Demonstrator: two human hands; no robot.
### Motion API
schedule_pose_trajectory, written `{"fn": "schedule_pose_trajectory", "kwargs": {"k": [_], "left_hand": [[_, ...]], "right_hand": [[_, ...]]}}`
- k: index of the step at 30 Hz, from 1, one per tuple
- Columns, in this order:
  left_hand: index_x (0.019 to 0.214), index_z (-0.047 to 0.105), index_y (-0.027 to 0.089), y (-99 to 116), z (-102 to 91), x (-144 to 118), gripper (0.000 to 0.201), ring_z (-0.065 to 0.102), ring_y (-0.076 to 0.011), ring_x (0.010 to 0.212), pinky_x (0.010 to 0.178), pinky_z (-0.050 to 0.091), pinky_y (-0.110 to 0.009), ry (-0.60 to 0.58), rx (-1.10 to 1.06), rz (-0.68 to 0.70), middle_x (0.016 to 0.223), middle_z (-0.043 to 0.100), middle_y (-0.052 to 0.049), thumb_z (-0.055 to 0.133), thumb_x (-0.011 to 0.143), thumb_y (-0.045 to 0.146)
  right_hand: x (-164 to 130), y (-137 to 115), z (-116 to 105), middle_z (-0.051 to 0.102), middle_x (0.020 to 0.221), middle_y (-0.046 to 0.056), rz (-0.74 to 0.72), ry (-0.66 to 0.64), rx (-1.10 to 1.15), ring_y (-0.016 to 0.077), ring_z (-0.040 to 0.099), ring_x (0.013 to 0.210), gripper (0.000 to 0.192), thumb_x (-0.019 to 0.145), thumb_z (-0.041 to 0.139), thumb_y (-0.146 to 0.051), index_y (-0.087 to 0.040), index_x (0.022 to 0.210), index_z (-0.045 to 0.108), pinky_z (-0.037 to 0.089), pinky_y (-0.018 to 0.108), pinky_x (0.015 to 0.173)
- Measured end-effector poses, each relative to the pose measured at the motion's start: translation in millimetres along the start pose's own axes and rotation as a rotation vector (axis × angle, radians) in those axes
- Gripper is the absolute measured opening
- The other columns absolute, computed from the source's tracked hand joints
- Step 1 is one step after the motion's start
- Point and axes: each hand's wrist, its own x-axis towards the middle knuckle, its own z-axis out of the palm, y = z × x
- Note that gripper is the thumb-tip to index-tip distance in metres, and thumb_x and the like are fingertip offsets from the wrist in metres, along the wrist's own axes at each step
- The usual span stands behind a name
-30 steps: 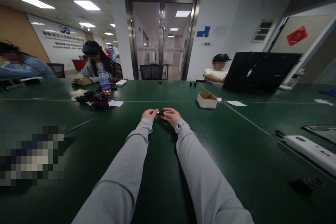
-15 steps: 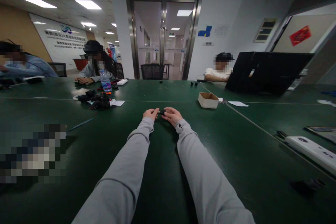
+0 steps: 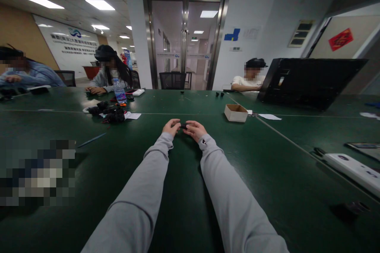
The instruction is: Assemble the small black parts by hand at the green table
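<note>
Two hands meet mid-bench — left hand (image 3: 171, 127) and right hand (image 3: 194, 129) both pinch a small black part (image 3: 183, 127) between them, above the green bench (image 3: 267, 174) — cardboard box (image 3: 235, 112) far right.

Both arms are stretched forward over the table (image 3: 267, 174), and the left hand (image 3: 171, 127) and right hand (image 3: 194, 130) are met at its middle, a small part (image 3: 183, 127) pinched between them. Behind and to the right of the hands, a cardboard box (image 3: 236, 112) is set on the table, with a sheet of paper (image 3: 269, 117) just to its right. Further right and behind, an opened case (image 3: 308, 82) is stood. To the left, a heap of parts (image 3: 108, 113) is laid, a water bottle (image 3: 119, 91) behind it. At the near right edge, a flat device (image 3: 353, 170) is placed. A double door (image 3: 184, 39) is seen behind the table.
</note>
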Motion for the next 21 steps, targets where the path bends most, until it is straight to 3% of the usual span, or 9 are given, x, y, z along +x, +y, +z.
{"fn": "schedule_pose_trajectory", "kwargs": {"k": [2, 4, 6, 11, 14, 18, 21], "left_hand": [[0.095, 0.059, 0.016, 0.8, 1.4, -0.7, 0.033, 0.050, -0.0091, 0.045, 0.044, 0.038, -0.021, 0.020, 0.038, -0.063, 0.064, 0.059, -0.002, 0.049, 0.074, 0.041], [0.093, 0.060, 0.016, 1.0, 2.5, -1.2, 0.030, 0.046, -0.0081, 0.043, 0.044, 0.037, -0.020, 0.003, 0.082, -0.008, 0.058, 0.055, 0.000, 0.051, 0.073, 0.036], [0.095, 0.059, 0.017, 0.6, 3.0, -1.3, 0.029, 0.047, -0.0077, 0.047, 0.047, 0.038, -0.019, -0.016, 0.079, 0.069, 0.062, 0.056, 0.000, 0.057, 0.068, 0.028], [0.092, 0.059, 0.018, -2.2, 2.1, 0.4, 0.028, 0.045, -0.0089, 0.045, 0.048, 0.037, -0.020, -0.022, 0.040, 0.009, 0.052, 0.051, 0.002, 0.048, 0.074, 0.036], [0.087, 0.060, 0.018, -4.7, 1.4, 2.4, 0.023, 0.046, -0.0091, 0.049, 0.051, 0.037, -0.020, -0.013, 0.075, 0.059, 0.055, 0.053, 0.002, 0.051, 0.071, 0.031], [0.089, 0.058, 0.018, -5.3, 1.3, 2.9, 0.025, 0.043, -0.0095, 0.046, 0.048, 0.035, -0.021, -0.015, 0.050, 0.023, 0.051, 0.049, 0.003, 0.043, 0.074, 0.031], [0.089, 0.058, 0.019, -3.3, 1.1, 1.1, 0.024, 0.045, -0.0088, 0.050, 0.052, 0.037, -0.021, 0.008, 0.066, 0.093, 0.058, 0.052, 0.003, 0.051, 0.069, 0.027]], "right_hand": [[-0.8, -0.6, 0.4, 0.059, 0.066, 0.001, 0.008, -0.004, 0.000, 0.0127, 0.063, 0.058, 0.020, 0.067, 0.058, 0.001, -0.014, 0.079, 0.059, 0.056, 0.029, 0.064], [-1.6, -1.4, 0.6, 0.059, 0.066, 0.000, 0.013, -0.009, -0.001, 0.0124, 0.063, 0.058, 0.020, 0.067, 0.057, 0.002, -0.015, 0.078, 0.058, 0.056, 0.028, 0.063], [-2.0, -1.9, 0.6, 0.059, 0.065, 0.000, 0.016, -0.014, -0.004, 0.0121, 0.063, 0.058, 0.020, 0.066, 0.058, 0.001, -0.015, 0.078, 0.058, 0.056, 0.027, 0.062], [-1.9, -1.8, 0.5, 0.060, 0.067, 0.000, 0.025, -0.024, -0.009, 0.0116, 0.062, 0.056, 0.021, 0.066, 0.058, 0.002, -0.015, 0.079, 0.058, 0.056, 0.027, 0.062], [-2.5, -2.2, 1.4, 0.060, 0.065, 0.000, 0.027, -0.020, -0.013, 0.0120, 0.062, 0.054, 0.020, 0.066, 0.057, 0.002, -0.015, 0.079, 0.058, 0.055, 0.026, 0.059], [-3.6, -3.9, 2.5, 0.060, 0.064, 0.000, 0.039, -0.025, -0.016, 0.0123, 0.062, 0.052, 0.020, 0.067, 0.056, 0.001, -0.015, 0.079, 0.058, 0.055, 0.024, 0.055], [-3.8, -4.6, 2.3, 0.061, 0.063, 0.000, 0.043, -0.025, -0.022, 0.0120, 0.062, 0.052, 0.020, 0.067, 0.056, 0.000, -0.015, 0.079, 0.058, 0.054, 0.023, 0.053]]}}
